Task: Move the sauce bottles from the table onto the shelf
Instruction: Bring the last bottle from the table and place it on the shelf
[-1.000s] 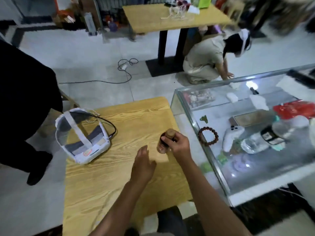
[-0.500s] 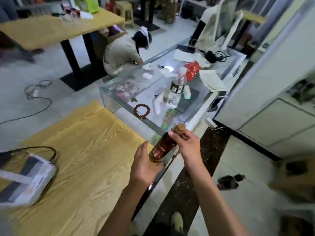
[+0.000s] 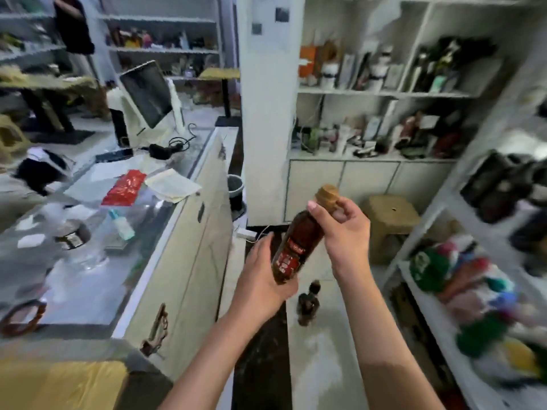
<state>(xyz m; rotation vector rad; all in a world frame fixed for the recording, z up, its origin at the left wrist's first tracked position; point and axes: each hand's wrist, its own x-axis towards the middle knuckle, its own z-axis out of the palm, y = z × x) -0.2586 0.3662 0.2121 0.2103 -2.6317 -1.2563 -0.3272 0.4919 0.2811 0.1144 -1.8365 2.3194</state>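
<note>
**Head view: one sauce bottle carried in two hands**

Head camera shows one sauce bottle (image 3: 299,242) in the air, tilted so its tan cap (image 3: 326,196) leans up and to the right. Two hands hold it. The right hand (image 3: 344,229) wraps the neck just under the cap, fingers curled round it, thumb across the front. The left hand (image 3: 262,279) cups the bottle's base from below and from the left, fingers bent round the bottom edge. The bottle is dark brown with a red label, and there is one of it in the grip.

Below the grip, on the pale floor, stands one second dark bottle (image 3: 308,303), upright and apart from both hands. To the right of the grip runs a white shelf (image 3: 438,220) with blurred coloured packets on its lower level. Beyond the grip, another white shelf unit (image 3: 381,93) holds many blurred items, too smeared to count. One tan stool (image 3: 390,214) sits just right of the right hand. Left of the grip is one glass counter (image 3: 165,220) with one red packet (image 3: 124,187) on it. One corner of the wooden table (image 3: 59,386) shows far below left.
</note>
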